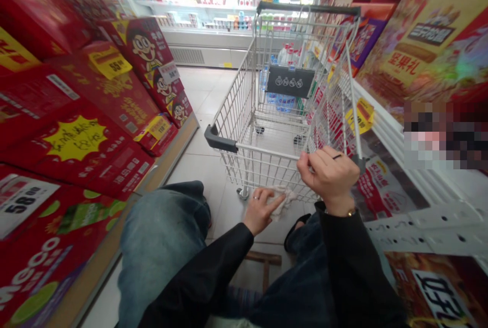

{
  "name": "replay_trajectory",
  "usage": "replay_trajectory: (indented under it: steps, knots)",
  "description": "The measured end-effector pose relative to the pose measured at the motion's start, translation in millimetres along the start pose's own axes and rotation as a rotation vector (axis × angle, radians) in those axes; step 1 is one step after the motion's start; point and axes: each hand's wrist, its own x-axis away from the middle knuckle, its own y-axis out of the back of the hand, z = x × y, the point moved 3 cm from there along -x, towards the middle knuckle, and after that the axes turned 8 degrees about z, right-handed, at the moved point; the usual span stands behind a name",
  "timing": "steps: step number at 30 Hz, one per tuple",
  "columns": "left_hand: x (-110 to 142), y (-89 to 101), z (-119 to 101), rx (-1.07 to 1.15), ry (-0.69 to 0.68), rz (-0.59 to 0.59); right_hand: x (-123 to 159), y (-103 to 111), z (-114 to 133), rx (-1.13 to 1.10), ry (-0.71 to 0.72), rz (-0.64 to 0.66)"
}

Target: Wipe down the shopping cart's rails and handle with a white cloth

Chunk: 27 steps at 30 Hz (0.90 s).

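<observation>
A wire shopping cart point(244, 96) stands on the floor in front of me, with dark plastic corner pieces on its rim. My right hand point(330, 178) is closed around the cart's near top rim, toward its right corner. Lower down, my left hand point(263, 208) has a pale, crumpled cloth point(284, 200) under its fingers, against the bottom wires of the cart's near end. Part of the cloth is hidden by the fingers and looks slightly blurred. A dark panel point(290, 82) with round symbols hangs at the cart's far end.
Red gift boxes point(95, 94) with yellow price tags are stacked close on the left. Food packages point(415, 48) fill white shelving on the right. A refrigerated display point(224, 0) is ahead. A wooden stool point(267, 262) shows between my legs.
</observation>
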Motion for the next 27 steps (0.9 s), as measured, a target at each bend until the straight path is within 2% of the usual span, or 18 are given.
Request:
replay_trajectory:
  steps: [4,6,8,13,15,16,18,22,24,25,27]
  knots:
    - [-10,2.0,-20,0.004,-0.054,-0.097,8,9,-16,0.000,0.016,-0.045]
    - [-21,14.4,-29,-0.028,-0.052,-0.185,12,13,-21,-0.011,0.005,-0.044]
    - [-38,39.3,-37,-0.050,-0.061,-0.282,13,16,-24,-0.031,-0.009,-0.024]
    - [-98,127.3,-41,-0.138,-0.079,-0.548,11,20,-21,-0.085,-0.063,0.077]
    - [-110,146.3,-37,-0.190,-0.065,-0.640,9,19,-19,-0.110,-0.079,0.115]
    - [-110,147.8,-34,-0.207,-0.065,-0.659,9,19,-18,-0.121,-0.085,0.129]
    - [-99,134.2,-27,-0.197,-0.072,-0.608,9,17,-15,-0.132,-0.094,0.143]
    - [-48,71.5,-11,-0.142,-0.129,-0.359,8,13,-13,-0.120,-0.091,0.120]
    - [-31,51.8,-5,-0.146,-0.147,-0.289,8,12,-14,-0.109,-0.087,0.106]
    - [-30,50.4,-4,-0.145,-0.153,-0.270,8,12,-14,-0.102,-0.084,0.099]
    - [-40,66.5,-4,-0.140,-0.178,-0.293,8,12,-15,-0.094,-0.084,0.090]
